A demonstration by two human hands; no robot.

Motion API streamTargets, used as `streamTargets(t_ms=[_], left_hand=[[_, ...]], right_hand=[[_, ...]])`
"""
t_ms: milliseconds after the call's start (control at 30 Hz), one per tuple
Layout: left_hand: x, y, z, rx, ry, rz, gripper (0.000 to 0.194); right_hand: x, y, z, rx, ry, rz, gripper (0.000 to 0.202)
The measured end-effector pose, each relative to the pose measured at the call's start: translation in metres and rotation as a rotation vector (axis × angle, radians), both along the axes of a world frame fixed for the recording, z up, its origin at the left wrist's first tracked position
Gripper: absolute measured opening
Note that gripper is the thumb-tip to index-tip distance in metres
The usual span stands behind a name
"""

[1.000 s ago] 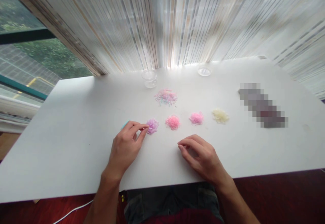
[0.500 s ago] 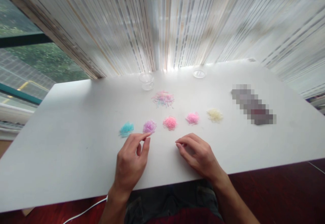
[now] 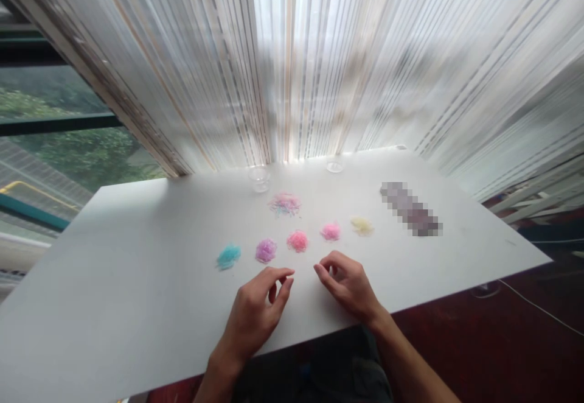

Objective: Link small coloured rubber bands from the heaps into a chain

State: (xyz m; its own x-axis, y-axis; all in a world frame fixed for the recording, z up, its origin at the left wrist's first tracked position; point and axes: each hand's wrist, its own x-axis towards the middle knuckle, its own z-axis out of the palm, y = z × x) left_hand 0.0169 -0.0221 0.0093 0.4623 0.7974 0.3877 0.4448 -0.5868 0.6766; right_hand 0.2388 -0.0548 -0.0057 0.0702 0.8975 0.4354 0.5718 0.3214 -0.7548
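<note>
Small piles of thin pieces lie in a row on the white table: blue (image 3: 229, 256), purple (image 3: 265, 250), coral pink (image 3: 298, 241), light pink (image 3: 331, 231) and pale yellow (image 3: 362, 226). Behind them spreads a mixed-colour pile (image 3: 285, 204). My left hand (image 3: 260, 308) is just in front of the purple pile, thumb and forefinger slightly apart with nothing visible between them. My right hand (image 3: 345, 284) hovers before the pink piles, its fingers curled and thumb near the forefinger; whether something tiny is between the tips is too small to tell.
A clear cup (image 3: 260, 179) and a clear round lid (image 3: 334, 166) stand near the back edge of the white table (image 3: 128, 281), by a striped curtain (image 3: 310, 86). A blurred-out flat object (image 3: 410, 209) lies at the right.
The camera view has shifted. My left hand has moved right, away from the purple pile, and its thumb and forefinger show a gap. My right hand stays before the pink piles.
</note>
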Motion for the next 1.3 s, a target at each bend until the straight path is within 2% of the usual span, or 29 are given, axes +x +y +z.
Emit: streamTargets(t_ms=[133,233,300,367,433,533,600,767,933,1167,1300], left_hand=[[-0.013,0.044,0.035,0.054,0.165,-0.065,0.02],[-0.011,0.089,0.06,0.022,0.339,-0.109,0.024],[-0.003,0.117,0.071,-0.025,0.489,-0.135,0.034],[0.009,0.139,0.076,-0.03,0.55,-0.143,0.047],[0.024,0.158,0.075,-0.038,0.616,-0.147,0.067],[0.046,0.18,0.067,-0.071,0.735,-0.145,0.087],[0.058,0.192,0.06,-0.086,0.802,-0.139,0.091],[0.068,0.209,0.05,-0.119,0.889,-0.161,0.08],[0.066,0.212,0.049,-0.107,0.875,-0.192,0.056],[0.068,0.204,0.048,-0.082,0.85,-0.209,0.038],[0.068,0.202,0.056,-0.089,0.856,-0.203,0.037]], right_hand=[[0.006,0.003,0.014,-0.079,0.063,0.049,0.017],[0.02,0.017,0.037,-0.109,0.035,0.128,0.017],[0.034,0.036,0.053,-0.091,-0.013,0.182,0.018],[0.048,0.061,0.067,-0.113,-0.048,0.2,0.02],[0.062,0.089,0.074,-0.157,-0.114,0.223,0.024],[0.081,0.127,0.076,-0.143,-0.138,0.201,0.025],[0.09,0.143,0.072,-0.126,-0.148,0.173,0.026],[0.105,0.148,0.051,-0.078,-0.204,0.136,0.021],[0.112,0.14,0.036,-0.065,-0.296,0.167,0.017],[0.109,0.14,0.032,-0.016,-0.337,0.189,0.016],[0.107,0.135,0.034,-0.004,-0.348,0.197,0.018]])
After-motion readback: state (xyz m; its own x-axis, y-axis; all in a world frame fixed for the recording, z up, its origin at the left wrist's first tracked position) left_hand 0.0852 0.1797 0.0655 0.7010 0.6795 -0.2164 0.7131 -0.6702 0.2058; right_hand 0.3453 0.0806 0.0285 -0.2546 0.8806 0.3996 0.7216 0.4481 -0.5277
